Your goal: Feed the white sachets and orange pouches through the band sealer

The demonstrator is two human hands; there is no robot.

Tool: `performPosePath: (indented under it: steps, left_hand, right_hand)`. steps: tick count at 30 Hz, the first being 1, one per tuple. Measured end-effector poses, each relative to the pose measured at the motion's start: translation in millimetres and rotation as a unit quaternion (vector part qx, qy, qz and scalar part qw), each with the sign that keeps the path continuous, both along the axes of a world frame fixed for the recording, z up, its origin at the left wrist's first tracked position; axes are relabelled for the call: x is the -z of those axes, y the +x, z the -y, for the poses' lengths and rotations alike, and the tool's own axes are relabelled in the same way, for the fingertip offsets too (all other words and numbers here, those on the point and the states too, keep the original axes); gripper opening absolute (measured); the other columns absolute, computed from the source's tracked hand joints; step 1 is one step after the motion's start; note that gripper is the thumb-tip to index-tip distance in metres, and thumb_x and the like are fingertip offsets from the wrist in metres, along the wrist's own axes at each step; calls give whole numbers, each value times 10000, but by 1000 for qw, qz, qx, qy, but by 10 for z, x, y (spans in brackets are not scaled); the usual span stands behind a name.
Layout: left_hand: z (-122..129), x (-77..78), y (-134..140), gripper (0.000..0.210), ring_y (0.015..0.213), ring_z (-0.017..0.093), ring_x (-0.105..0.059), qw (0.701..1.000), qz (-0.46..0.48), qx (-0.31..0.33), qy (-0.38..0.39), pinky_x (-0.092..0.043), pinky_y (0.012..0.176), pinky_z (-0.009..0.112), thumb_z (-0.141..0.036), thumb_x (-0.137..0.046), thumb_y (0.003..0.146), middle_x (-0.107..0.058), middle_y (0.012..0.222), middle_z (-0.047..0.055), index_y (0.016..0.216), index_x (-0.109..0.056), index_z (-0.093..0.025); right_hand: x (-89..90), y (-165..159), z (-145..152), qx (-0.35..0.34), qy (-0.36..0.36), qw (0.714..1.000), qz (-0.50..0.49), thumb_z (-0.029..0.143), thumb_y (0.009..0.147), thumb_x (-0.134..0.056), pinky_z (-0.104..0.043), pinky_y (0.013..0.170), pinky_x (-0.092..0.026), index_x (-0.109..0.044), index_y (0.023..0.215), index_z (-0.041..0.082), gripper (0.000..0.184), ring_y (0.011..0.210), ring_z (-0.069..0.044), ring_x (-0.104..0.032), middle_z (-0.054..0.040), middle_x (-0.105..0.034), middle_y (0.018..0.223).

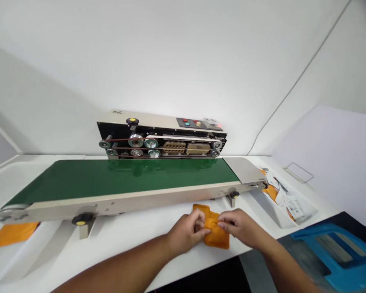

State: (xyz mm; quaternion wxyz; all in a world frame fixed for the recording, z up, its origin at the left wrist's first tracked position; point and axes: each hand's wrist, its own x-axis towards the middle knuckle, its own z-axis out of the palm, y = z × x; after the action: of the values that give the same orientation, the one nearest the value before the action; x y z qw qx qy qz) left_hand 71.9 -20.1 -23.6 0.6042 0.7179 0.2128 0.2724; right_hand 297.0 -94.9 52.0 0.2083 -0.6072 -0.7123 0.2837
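Note:
Both of my hands are closed on a small orange pouch [218, 238] just in front of the conveyor's near side. My left hand [187, 230] pinches it from the left between thumb and fingers. From the right, my right hand [239, 226] grips it near its upper middle. The pouch looks creased between the two hands, and part of it is hidden behind my fingers. Behind it runs the green conveyor belt [140, 177] of a band sealing machine [161, 134], whose rollers and thin belts show at the back.
A white bin [276, 209] at the right holds orange pouches and white printed packets [293, 205]. An orange pouch [14, 234] lies under the conveyor's left end. Black knobs [82, 219] stick out along the conveyor's front. A blue stool [338, 252] stands at lower right.

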Motion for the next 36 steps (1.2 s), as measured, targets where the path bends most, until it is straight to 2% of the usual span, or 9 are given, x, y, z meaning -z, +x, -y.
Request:
performPosePath:
  steps: [2, 4, 7, 9, 11, 17, 25, 31, 36]
  left_hand:
    - [-11, 18, 11, 261, 619, 111, -551, 999, 29, -11, -12, -403, 588, 216, -284, -658, 893, -679, 812, -4, 1049, -462, -208]
    - [-21, 32, 16, 310, 667, 126, -591, 999, 38, -26, -8, -435, 630, 239, -284, -653, 910, -704, 896, 33, 1139, -461, -205]
    - [-29, 43, 13, 343, 684, 132, -601, 999, 34, -30, 14, -435, 634, 251, -291, -661, 923, -698, 932, 52, 1200, -480, -202]
    - [-31, 45, 8, 331, 660, 122, -581, 999, 32, -22, 32, -419, 608, 244, -285, -657, 929, -691, 924, 49, 1204, -491, -201]
    - [-33, 46, 4, 323, 632, 110, -553, 998, 27, -20, 54, -404, 586, 236, -263, -646, 931, -690, 911, 42, 1207, -490, -201]
    - [-31, 76, 3, 326, 635, 107, -545, 995, 12, -16, 96, -419, 592, 236, -228, -625, 932, -710, 923, 44, 1232, -500, -201]
    - [-6, 54, 0, 335, 640, 111, -592, 993, -4, -2, 116, -435, 584, 232, -253, -620, 935, -728, 949, 37, 1253, -523, -209]
    - [-5, 11, -23, 300, 632, 111, -602, 989, -13, 3, 145, -443, 587, 228, -248, -614, 935, -741, 939, 27, 1223, -541, -211]
    - [-13, 2, -38, 297, 634, 113, -621, 984, -45, 7, 175, -455, 606, 231, -263, -613, 939, -764, 976, 22, 1225, -550, -215]
  right_hand:
    - [-142, 189, -115, 28, -51, 996, -67, 411, 920, -630, -257, 522, -391, -762, 834, 193, 269, 562, -141, -525, -18, -662, 676]
    - [-293, 439, -288, 119, -35, 982, -145, 457, 877, -687, -243, 482, -355, -775, 894, 176, 295, 518, -119, -488, -17, -641, 645]
    - [-482, 799, -639, 273, 79, 924, -255, 466, 833, -723, -209, 449, -314, -753, 1022, 159, 362, 472, -88, -432, 32, -557, 544]
    - [-555, 952, -881, 319, 118, 882, -327, 414, 790, -756, -183, 437, -326, -730, 1042, 157, 360, 477, -80, -449, 42, -565, 549]
    - [-578, 1019, -1080, 336, 121, 855, -377, 343, 736, -791, -162, 417, -332, -721, 969, 152, 309, 483, -74, -476, 28, -597, 572]
    - [-511, 977, -1316, 326, 94, 845, -414, 244, 734, -784, -133, 380, -354, -678, 830, 152, 169, 440, -62, -479, 16, -594, 541]
    - [-562, 943, -1418, 331, 80, 832, -438, 163, 817, -727, -125, 398, -421, -648, 843, 170, 83, 435, -70, -510, 12, -604, 531]
    - [-603, 805, -1566, 301, 47, 855, -420, 161, 832, -730, -141, 418, -442, -661, 838, 155, 70, 458, -73, -525, -1, -615, 575]
    - [-650, 654, -1604, 301, 62, 882, -358, 294, 842, -756, -184, 431, -456, -688, 946, 162, 182, 512, -105, -563, -26, -666, 677]
